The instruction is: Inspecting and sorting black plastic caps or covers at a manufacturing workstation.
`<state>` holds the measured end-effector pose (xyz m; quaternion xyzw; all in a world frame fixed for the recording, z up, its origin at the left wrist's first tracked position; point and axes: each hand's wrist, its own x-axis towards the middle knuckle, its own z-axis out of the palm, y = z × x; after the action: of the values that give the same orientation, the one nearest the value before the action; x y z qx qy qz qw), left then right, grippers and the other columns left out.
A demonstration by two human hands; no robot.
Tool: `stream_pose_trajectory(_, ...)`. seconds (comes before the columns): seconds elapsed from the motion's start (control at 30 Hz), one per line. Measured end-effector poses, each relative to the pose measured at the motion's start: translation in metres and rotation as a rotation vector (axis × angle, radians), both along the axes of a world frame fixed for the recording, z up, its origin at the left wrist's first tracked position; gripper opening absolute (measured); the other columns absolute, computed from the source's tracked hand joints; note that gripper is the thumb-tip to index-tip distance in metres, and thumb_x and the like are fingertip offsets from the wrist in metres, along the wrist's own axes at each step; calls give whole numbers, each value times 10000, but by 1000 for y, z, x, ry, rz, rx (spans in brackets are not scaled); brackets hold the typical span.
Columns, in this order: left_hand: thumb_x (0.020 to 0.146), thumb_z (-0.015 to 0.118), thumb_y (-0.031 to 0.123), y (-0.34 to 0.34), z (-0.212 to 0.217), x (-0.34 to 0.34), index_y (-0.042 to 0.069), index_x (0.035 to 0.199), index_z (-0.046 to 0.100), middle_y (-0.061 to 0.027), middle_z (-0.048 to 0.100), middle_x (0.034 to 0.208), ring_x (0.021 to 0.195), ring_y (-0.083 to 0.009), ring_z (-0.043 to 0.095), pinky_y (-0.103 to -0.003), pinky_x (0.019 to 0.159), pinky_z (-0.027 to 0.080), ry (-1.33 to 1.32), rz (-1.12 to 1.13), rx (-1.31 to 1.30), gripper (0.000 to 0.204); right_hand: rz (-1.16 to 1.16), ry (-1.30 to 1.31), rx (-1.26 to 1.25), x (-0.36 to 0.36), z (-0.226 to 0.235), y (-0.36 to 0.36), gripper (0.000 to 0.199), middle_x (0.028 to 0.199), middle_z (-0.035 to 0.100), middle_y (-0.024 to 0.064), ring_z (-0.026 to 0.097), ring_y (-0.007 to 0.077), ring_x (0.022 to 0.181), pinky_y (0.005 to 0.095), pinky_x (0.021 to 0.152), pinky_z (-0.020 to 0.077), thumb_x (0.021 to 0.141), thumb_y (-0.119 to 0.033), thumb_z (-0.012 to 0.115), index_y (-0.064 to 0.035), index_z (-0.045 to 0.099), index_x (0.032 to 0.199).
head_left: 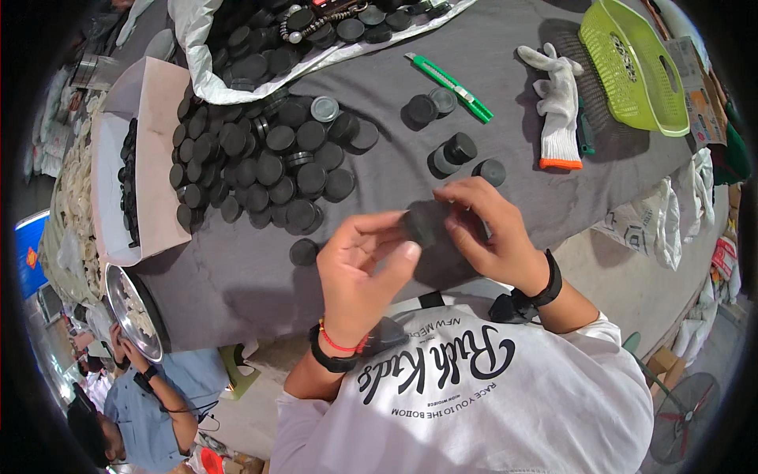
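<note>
Both of my hands meet over the near edge of a grey cloth-covered table [474, 87]. My left hand [359, 265] and my right hand [489, 229] together hold one small round black cap [422, 225] between the fingertips. A big heap of the same black caps [268, 166] lies to the left. Several more black caps [454, 150] stand in a small group just beyond my right hand, and a single cap [303, 251] lies near my left hand.
A white plastic sheet with more caps [316, 31] lies at the far side. A green utility knife [450, 85], a white work glove [559, 103] and a lime basket [632, 67] sit to the right. A cardboard box [146, 158] and a metal bowl [130, 312] are at left, with another person [138, 403] below.
</note>
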<state>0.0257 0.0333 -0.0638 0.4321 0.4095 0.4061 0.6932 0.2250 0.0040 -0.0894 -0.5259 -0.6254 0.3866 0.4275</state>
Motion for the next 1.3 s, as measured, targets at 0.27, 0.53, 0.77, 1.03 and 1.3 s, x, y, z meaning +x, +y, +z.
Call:
stream_pose_trajectory(0.27,983,440,180,20,-9,-26,-64,1241,465,-184,599,1118,980,-252,630,-349,844,529,-401,191,-467,356,-288,-753,-50,30,0,6,431,1016,549,122,591,296,797,356,662,496,731,-111,727,-48,574,1128)
stream_pose_trajectory(0.53,865,651,38,3,-3,12,-51,1181,527,-135,637,1085,981,-143,615,-252,850,491,-49,-243,-226,351,90,245,-148,18,11,-5,452,1105,547,100,539,145,880,267,733,452,745,-128,772,17,597,1135)
stream_pose_trajectory(0.77,821,680,7,6,6,12,-55,1135,548,-128,659,1031,940,-155,636,-279,838,513,-72,-261,-232,345,177,282,-66,15,7,-3,519,1106,556,89,531,137,875,259,734,440,763,-156,754,-14,547,1217)
stream_pose_trajectory(1.03,767,675,-35,41,-40,-13,-43,1146,575,-88,641,992,918,-133,614,-270,827,505,47,-189,182,392,5,378,-209,7,-21,6,487,1178,522,68,535,114,924,236,770,467,859,-64,603,-26,452,1320)
stream_pose_trajectory(1.3,764,722,32,56,-40,-15,-32,1129,571,-67,632,977,893,-113,616,-247,809,507,-154,-299,33,400,-37,198,-249,8,-14,1,251,1009,610,47,562,88,869,225,744,438,893,-86,567,8,595,1123)
